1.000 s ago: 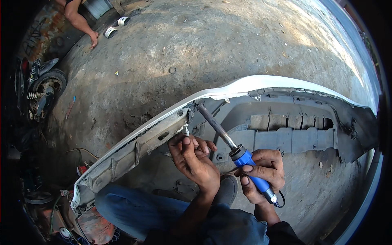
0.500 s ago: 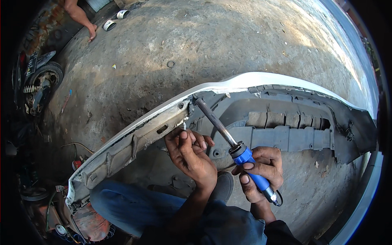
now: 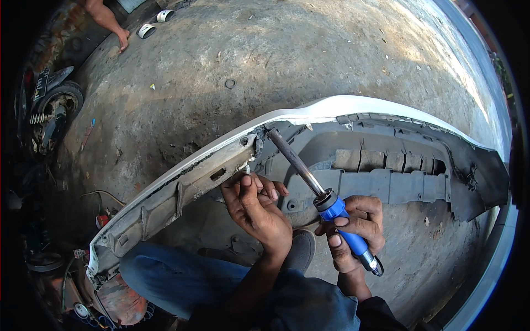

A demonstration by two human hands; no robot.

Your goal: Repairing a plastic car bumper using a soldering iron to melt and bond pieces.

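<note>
Right grip (image 3: 353, 231) closed round blue-handled soldering iron (image 3: 309, 179), tip at bumper (image 3: 182, 187) crack; left grip (image 3: 256, 207) pinching a small white piece (image 3: 248, 169) beside it, burn risk if the tip slips.

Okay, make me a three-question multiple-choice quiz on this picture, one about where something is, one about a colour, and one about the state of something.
1. Where does the metal tip of the soldering iron rest?
A. on the concrete floor
B. on the inner side of the car bumper
C. on the shoe

2. What colour is the tool's handle?
A. blue
B. red
C. yellow

3. What is the right hand doing?
A. lying flat and open
B. pointing away
C. gripping the tool's handle

Answers: 1 B, the tip meets the bumper near its upper edge. 2 A, blue shows between the fingers. 3 C, the fingers wrap the handle, while the left hand pinches a small pale piece by the bumper.
</note>
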